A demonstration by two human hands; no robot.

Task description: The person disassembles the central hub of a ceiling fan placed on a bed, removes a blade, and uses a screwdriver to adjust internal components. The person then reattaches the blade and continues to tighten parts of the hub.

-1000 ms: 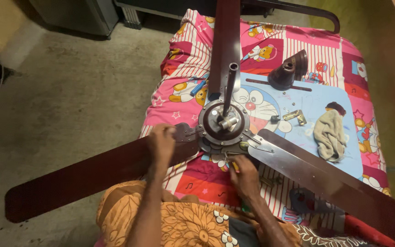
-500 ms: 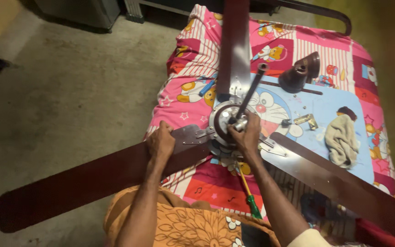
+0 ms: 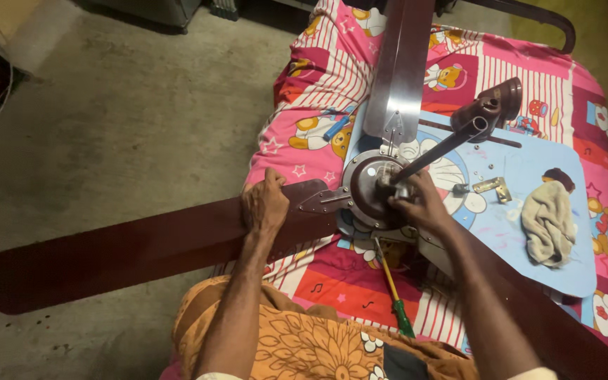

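Observation:
A dark brown ceiling fan lies on a pink cartoon-print bedsheet (image 3: 332,77). Its round motor hub (image 3: 367,188) is in the middle, with a down rod (image 3: 445,146) tilting up to the right. My left hand (image 3: 265,204) presses down on the left blade (image 3: 128,250) near its bracket. At the base of the rod on top of the hub, my right hand (image 3: 420,204) grips the fitting. A second blade (image 3: 402,63) points away from me, and a third runs to the lower right under my right arm.
A green-handled screwdriver (image 3: 392,288) lies on the sheet below the hub. A crumpled rag (image 3: 547,222), a small metal bracket (image 3: 492,186) and loose screws lie on a light blue mat (image 3: 522,158). A brown canopy cup (image 3: 494,105) sits behind. Concrete floor lies to the left.
My right hand left the screwdriver on the sheet and moved up onto the hub at the rod's base. The rod has tilted to the right. My left hand stays on the left blade.

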